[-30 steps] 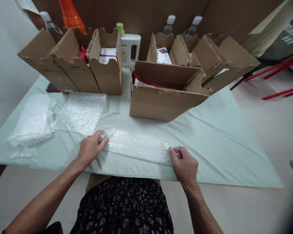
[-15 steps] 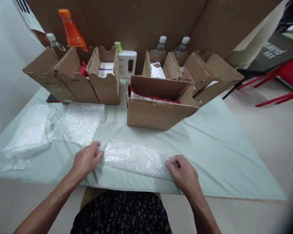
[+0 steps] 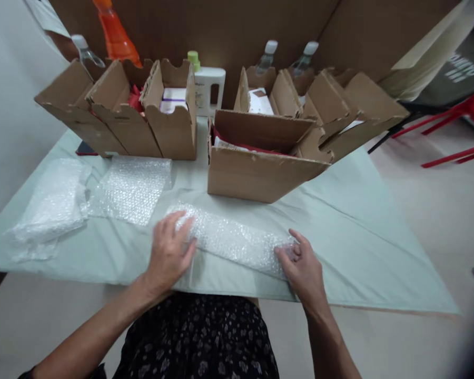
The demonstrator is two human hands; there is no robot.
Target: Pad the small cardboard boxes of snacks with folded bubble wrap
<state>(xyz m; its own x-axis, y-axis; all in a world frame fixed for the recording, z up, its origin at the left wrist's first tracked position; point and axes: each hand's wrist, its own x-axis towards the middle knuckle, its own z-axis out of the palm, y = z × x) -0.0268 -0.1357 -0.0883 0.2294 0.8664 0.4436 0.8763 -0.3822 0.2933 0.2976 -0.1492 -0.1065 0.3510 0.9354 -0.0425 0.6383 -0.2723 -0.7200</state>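
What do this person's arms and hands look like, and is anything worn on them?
The left hand and right hand are ordinary human ones, with no gloves or rings visible. The left forearm and right forearm are slim and bare, without visible watches or bracelets. Dark cloth, probably a sleeve edge, shows near the left elbow.
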